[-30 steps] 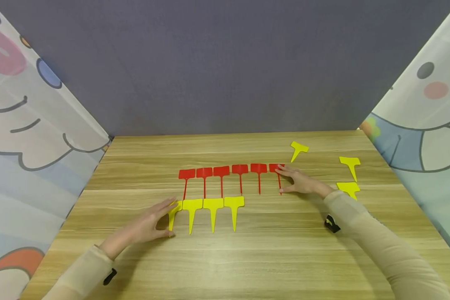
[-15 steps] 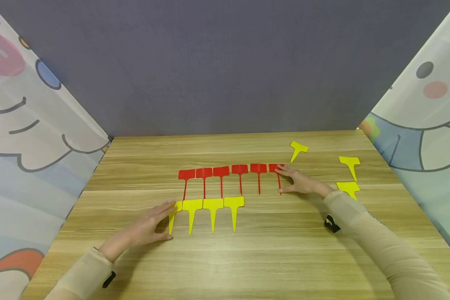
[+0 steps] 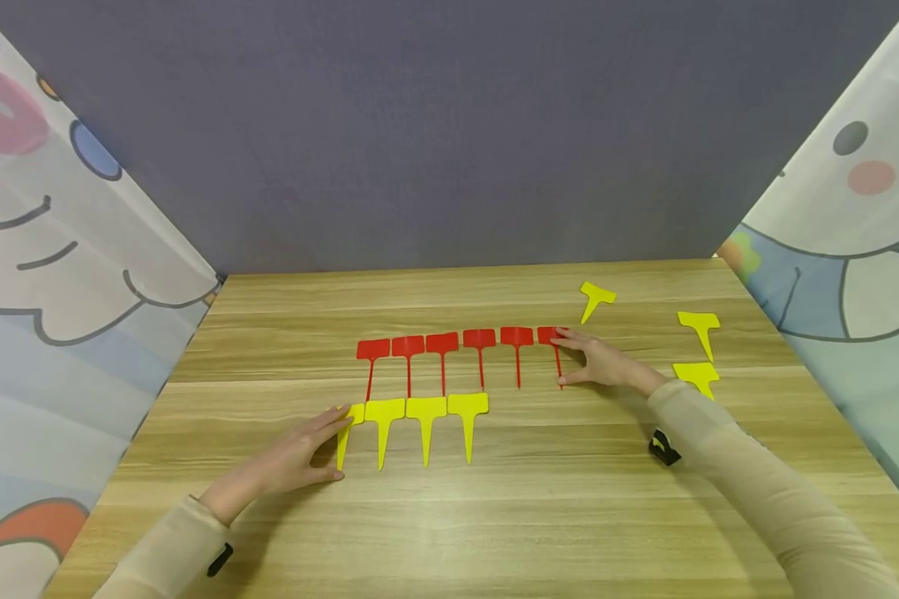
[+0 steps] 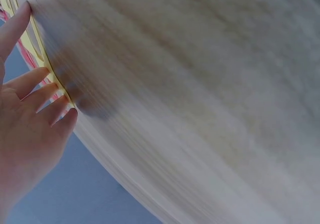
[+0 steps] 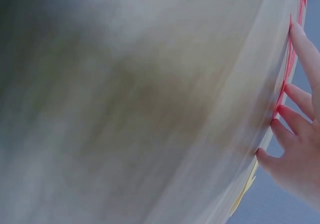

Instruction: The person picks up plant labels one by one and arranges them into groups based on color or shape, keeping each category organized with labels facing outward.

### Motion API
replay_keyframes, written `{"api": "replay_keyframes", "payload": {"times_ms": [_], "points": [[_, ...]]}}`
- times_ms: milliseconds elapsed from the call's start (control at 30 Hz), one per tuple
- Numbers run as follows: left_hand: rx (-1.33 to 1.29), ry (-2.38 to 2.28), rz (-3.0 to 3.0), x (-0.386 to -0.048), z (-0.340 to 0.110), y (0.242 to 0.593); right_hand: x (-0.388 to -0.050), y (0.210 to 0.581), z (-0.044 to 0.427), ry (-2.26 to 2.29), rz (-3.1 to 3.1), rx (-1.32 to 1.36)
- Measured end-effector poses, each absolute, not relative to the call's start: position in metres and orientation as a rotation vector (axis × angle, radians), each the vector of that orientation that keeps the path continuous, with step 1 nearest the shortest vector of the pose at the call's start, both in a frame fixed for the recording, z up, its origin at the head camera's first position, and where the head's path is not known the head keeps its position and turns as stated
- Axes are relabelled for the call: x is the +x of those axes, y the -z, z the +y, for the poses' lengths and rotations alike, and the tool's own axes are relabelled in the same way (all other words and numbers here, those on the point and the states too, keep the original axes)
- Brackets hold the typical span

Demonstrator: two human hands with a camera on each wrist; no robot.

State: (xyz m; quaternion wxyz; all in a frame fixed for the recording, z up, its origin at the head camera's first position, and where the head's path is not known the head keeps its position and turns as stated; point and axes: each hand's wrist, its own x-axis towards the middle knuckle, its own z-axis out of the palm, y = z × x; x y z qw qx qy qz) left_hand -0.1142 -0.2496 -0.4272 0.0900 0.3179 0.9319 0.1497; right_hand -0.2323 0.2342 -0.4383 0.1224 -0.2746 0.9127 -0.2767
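Observation:
Several red T-shaped plant labels [image 3: 442,342] lie side by side in the head view, stems toward the person. A row of yellow plant labels [image 3: 425,407] lies nearer the person. My left hand [image 3: 295,457] touches the leftmost yellow label [image 3: 355,413], fingertips at its head and thumb beside its pointed end. My right hand [image 3: 603,362] rests on the rightmost red label [image 3: 547,334], fingers on the head and thumb by the stem. Both wrist views show extended, spread fingers, the left hand [image 4: 30,129] against a yellow edge and the right hand [image 5: 300,144] against red.
Three loose yellow labels lie at the right: one far back [image 3: 598,294], one near the right edge [image 3: 698,321] and one [image 3: 695,372] partly hidden by the right sleeve. A grey panel [image 3: 449,133] stands behind the wooden table [image 3: 449,532]. Cartoon-printed curtains flank both sides.
My left thumb has shifted slightly left and toward the person, off the yellow label's tip. The right hand and the labels look unmoved.

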Motion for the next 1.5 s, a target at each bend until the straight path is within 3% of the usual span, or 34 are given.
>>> {"api": "replay_keyframes", "payload": {"times_ms": [900,1500], "points": [[0.868,-0.524,2.715,-0.115,-0.248,0.425,-0.25,0.418,0.247,1.166,2.817,-0.5],[0.86,-0.537,2.7,-0.115,-0.248,0.424,-0.273,0.407,0.263,1.164,2.847,-0.333]]}}
